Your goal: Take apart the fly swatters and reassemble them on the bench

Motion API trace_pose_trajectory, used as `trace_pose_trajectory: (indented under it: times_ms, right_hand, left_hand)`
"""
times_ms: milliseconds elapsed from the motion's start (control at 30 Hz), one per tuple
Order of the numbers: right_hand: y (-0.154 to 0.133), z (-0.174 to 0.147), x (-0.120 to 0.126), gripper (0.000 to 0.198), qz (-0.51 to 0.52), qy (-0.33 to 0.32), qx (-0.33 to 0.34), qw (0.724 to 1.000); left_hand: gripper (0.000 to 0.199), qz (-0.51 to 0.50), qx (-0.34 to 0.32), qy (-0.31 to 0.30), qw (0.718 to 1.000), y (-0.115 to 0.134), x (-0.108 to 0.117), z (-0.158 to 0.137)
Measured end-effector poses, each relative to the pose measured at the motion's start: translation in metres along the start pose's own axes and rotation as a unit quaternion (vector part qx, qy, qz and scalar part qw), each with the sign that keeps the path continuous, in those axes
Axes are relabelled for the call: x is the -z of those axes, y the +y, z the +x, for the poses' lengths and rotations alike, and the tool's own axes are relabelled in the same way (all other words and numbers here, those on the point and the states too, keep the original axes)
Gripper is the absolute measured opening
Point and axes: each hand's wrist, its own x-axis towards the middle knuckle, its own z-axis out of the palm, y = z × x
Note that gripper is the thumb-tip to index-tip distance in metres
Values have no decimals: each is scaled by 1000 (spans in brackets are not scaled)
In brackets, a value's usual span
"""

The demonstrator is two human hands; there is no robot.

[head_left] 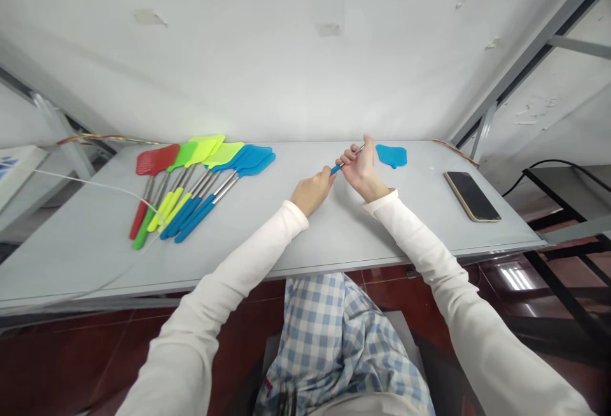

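Observation:
A fly swatter handle (337,168) with a blue grip and a thin metal rod is held between both my hands above the table. My left hand (311,193) is closed around the blue grip, which mostly hides in the fist. Fingers of my right hand (359,166) curl around the metal rod, its tip showing near the thumb. Just right of that hand, a loose blue fly swatter head (391,156) lies flat on the table. Over on the left, several assembled fly swatters (205,177) in red, green, yellow and blue lie overlapping, heads toward the wall.
A phone (472,196) lies on the right part of the grey table (267,231). A thin white cable (100,185) crosses the left side, over some swatter handles. The white wall (286,72) rises behind the table, with metal frame posts at both ends.

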Motion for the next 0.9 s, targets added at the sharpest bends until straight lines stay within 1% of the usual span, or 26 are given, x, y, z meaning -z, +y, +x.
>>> trace_pose_trajectory:
  times_ms: [33, 100, 167, 200, 233, 267, 333, 367, 400, 433, 467, 500, 533, 567, 600, 633, 667, 700, 733, 800, 867, 900]
  right_hand:
    - [0, -3, -3, 54, -7, 8, 21, 1000]
    - [0, -7, -5, 55, -25, 12, 42, 999]
    - [-3, -9, -3, 55, -40, -15, 35, 998]
    - [-6, -9, 0, 55, -45, -39, 26, 998]
    - [-11, -7, 4, 54, -49, -62, 19, 997]
    - [-17, -4, 8, 54, -52, -80, 16, 995]
    - [-33, 5, 18, 52, -56, -94, 23, 994]
    - [-40, 10, 23, 51, -57, -91, 29, 994]
    - [-46, 16, 28, 51, -61, -86, 30, 994]
    - [-50, 20, 31, 50, -69, -86, 24, 994]
    - [-50, 24, 33, 49, -84, -89, 7, 992]
    - [-46, 26, 34, 46, -103, -93, -16, 990]
    - [-39, 27, 34, 41, -129, -97, -42, 986]
    - [-29, 27, 34, 35, -164, -96, -63, 980]
    - [-17, 26, 32, 26, -207, -90, -72, 972]
    - [-4, 24, 31, 14, -264, -82, -64, 959]
    - [8, 21, 30, 3, -327, -79, -38, 941]
    - [19, 19, 29, 14, -391, -82, -9, 917]
    - [28, 18, 29, 28, -455, -86, 26, 886]
    - [39, 15, 30, 49, -565, -97, 93, 814]
    - [43, 12, 32, 61, -653, -87, 142, 739]
    - [43, 10, 33, 63, -684, -72, 157, 708]
  left_hand:
    - [21, 9, -2, -3, 1000, 1, 0, -1]
    - [23, -23, 4, -45, 999, 6, 0, -4]
    - [24, -93, 38, -124, 987, 12, 1, -8]
    - [26, -136, 69, -174, 973, 15, 2, -11]
    - [28, -183, 106, -229, 950, 16, 5, -13]
    - [31, -229, 147, -281, 920, 17, 9, -17]
    - [34, -309, 223, -368, 848, 15, 20, -26]
    - [35, -338, 251, -396, 816, 12, 27, -31]
    - [35, -357, 272, -411, 794, 10, 34, -37]
    - [34, -369, 282, -412, 784, 7, 41, -42]
    - [29, -378, 283, -396, 787, 4, 46, -46]
    - [24, -383, 275, -368, 802, 3, 51, -49]
    - [18, -383, 258, -331, 823, 2, 54, -50]
    - [17, -378, 237, -288, 848, 2, 55, -50]
    - [22, -367, 213, -244, 872, 2, 55, -49]
    - [28, -352, 191, -204, 893, 3, 55, -46]
    - [34, -332, 170, -170, 912, 3, 54, -44]
    - [40, -311, 154, -145, 927, 2, 52, -41]
    - [46, -289, 141, -127, 938, 1, 51, -38]
    - [56, -249, 123, -112, 954, -4, 49, -34]
    - [60, -213, 104, -110, 965, -10, 47, -31]
    - [60, -195, 96, -112, 970, -13, 46, -31]
